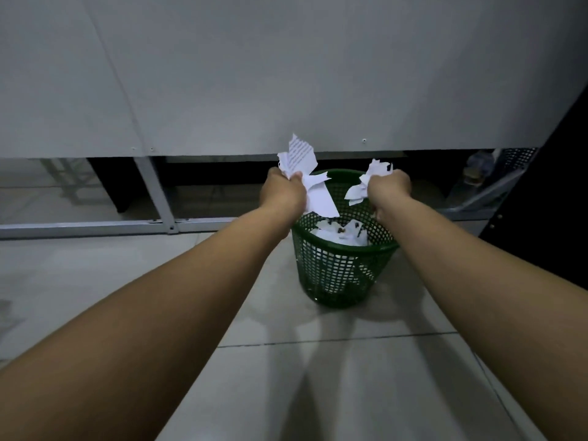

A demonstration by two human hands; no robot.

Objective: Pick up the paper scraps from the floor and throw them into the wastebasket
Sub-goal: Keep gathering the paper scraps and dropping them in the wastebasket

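Head view: your left hand (281,194) and right hand (388,189) each grip paper scraps (300,157) above the wastebasket (337,268).

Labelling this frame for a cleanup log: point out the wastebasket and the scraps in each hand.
wastebasket (337,275): head view, front mesh wall.
left hand's scraps (300,154): head view, printed piece on top.
right hand's scraps (377,170): head view, upper crumpled part.

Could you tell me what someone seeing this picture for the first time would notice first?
Two bare arms reach forward over a green mesh wastebasket standing on the tiled floor. The left hand grips a bunch of torn white paper scraps above the basket's far rim, and the right hand grips a smaller bunch. More white scraps already lie inside the basket.
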